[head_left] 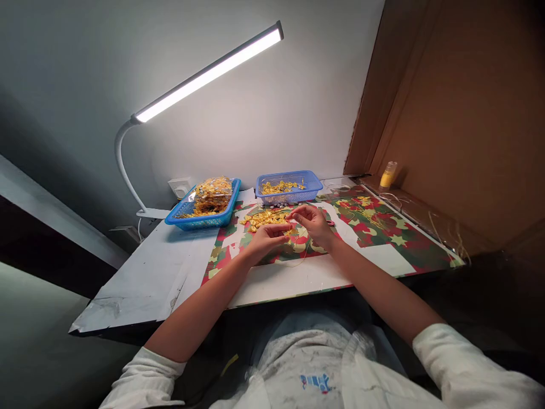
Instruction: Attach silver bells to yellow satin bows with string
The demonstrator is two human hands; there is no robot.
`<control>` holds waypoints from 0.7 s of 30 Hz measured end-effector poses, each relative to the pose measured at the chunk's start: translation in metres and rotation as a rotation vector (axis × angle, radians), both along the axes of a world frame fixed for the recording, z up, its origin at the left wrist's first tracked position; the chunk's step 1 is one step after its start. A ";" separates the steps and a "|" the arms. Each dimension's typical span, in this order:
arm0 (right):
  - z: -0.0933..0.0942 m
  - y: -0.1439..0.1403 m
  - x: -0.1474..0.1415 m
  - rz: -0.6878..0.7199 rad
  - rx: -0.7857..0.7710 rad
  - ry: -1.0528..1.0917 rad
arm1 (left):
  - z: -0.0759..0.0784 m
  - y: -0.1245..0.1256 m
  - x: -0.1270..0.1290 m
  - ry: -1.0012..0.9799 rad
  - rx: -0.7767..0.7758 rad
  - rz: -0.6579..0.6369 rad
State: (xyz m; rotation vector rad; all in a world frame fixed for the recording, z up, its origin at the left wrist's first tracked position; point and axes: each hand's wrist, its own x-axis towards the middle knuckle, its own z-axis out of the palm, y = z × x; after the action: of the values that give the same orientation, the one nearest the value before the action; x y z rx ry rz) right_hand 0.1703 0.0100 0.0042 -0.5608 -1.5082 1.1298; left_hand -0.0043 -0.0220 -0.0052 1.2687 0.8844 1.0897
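My left hand (269,238) is over the table's middle, thumb and fingers pinched together at a small gold piece (291,232). Just up and to the right, my right hand (313,222) is closed in a pinch, its fingertips pointing left; whatever they hold is too small to make out. A thin yellowish thread (305,254) hangs in a loop below the hands. Right behind my left hand lies a pile of shiny gold, leaf-like pieces (260,219). Part of a pink-handled tool (330,223) shows beside my right wrist.
A blue basket (200,223) with bagged gold pieces stands at back left; a periwinkle basket (289,197) with more stands behind my hands. Gold strands (368,213) lie right on the camouflage-patterned sheet (398,255). A lamp (213,71) arches above; a yellow-filled bottle (388,175) stands back right.
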 end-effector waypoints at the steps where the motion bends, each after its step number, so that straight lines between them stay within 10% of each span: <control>1: 0.001 0.000 0.000 0.010 0.000 0.014 | 0.000 0.000 0.000 -0.001 -0.003 -0.004; 21: -0.001 0.001 0.003 0.040 -0.042 -0.073 | 0.003 -0.003 0.000 -0.099 -0.162 -0.098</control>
State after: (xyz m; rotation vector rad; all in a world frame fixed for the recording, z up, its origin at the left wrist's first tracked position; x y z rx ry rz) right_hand 0.1728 0.0112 0.0030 -0.6091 -1.5668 1.1852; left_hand -0.0043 -0.0254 -0.0023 1.1027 0.8107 0.9750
